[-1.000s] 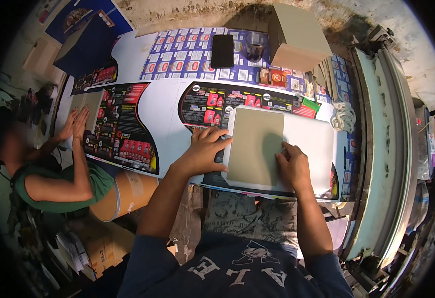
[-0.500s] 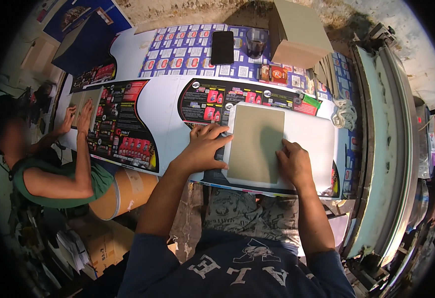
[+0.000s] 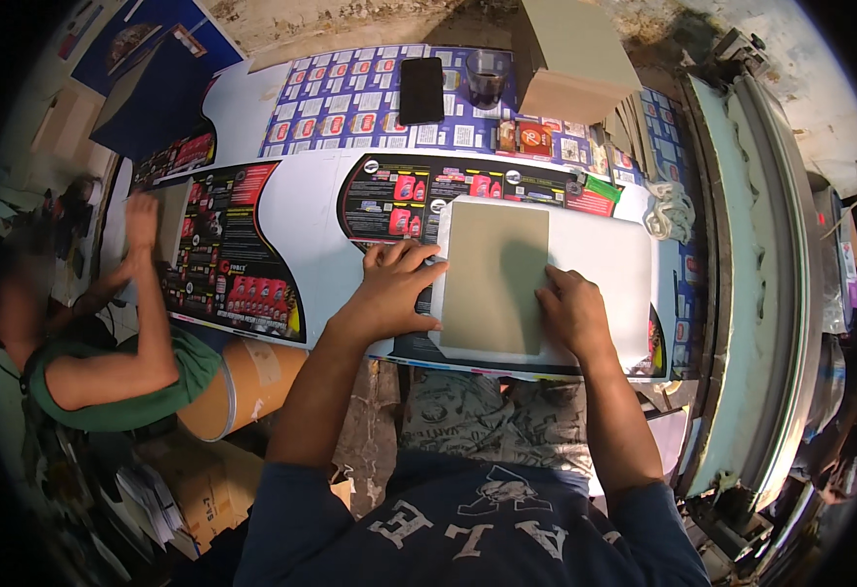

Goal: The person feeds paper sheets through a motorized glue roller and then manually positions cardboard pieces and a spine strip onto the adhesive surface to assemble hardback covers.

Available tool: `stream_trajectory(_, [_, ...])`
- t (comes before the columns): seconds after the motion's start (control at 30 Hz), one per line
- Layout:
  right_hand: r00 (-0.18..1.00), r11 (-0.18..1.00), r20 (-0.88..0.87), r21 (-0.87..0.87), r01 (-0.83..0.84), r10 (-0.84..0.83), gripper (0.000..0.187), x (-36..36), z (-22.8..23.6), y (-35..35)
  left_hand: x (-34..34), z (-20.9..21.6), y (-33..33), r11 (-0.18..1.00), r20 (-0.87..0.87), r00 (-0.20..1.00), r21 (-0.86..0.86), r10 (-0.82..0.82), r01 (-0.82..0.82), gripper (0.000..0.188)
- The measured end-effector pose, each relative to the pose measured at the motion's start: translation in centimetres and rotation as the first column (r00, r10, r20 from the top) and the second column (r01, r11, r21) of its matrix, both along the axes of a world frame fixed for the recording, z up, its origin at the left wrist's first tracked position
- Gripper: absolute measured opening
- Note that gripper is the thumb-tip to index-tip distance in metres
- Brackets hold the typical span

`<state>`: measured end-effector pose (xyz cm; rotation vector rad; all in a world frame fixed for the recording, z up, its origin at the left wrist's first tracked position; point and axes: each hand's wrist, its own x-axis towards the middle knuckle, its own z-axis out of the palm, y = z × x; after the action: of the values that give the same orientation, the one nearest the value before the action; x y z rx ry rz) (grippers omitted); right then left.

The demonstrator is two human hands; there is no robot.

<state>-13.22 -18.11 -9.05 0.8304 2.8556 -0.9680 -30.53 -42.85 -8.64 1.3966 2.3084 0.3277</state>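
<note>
Board (image 3: pixel 487 293): on white sheet (image 3: pixel 605 284), just right of frame centre, between hands
Long axis: near upright in frame
Left hand (image 3: pixel 389 292): fingers spread, loose, at sheet's left margin
Right hand (image 3: pixel 573 308): nearer, fingertips at board's right edge; fingers curled, can't tell if pinching

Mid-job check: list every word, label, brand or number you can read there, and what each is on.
Wording left unquoted; where it stands:
Dark blue shirt: large pale letters, legible.
Black-and-red printed sheet, left: larger lettering legible; fine print too small.
Blue patterned sheet: repeated labels, mostly too small.
Small red packet: pale mark, blurred.
Patterned shorts: lettering, mostly indistinct.
Grey-brown board, white sheet: none visible.
</note>
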Motion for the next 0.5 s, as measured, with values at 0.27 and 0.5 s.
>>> stream_trajectory(0.27, [0.992,0.992,-0.007,-0.028,0.127,-0.127,0.037,-0.29,0.35,-0.81,0.07,0.09,0.05,1.000,-0.018,1.000,0.026,-0.005,0.006,0.087])
stream_trajectory(0.5, [0.988,0.987,0.023,-0.026,0.156,-0.156,0.038,-0.51,0.32,-0.80,0.09,-0.03,0.06,1.000,-0.032,0.999,0.021,-0.009,0.009,0.088])
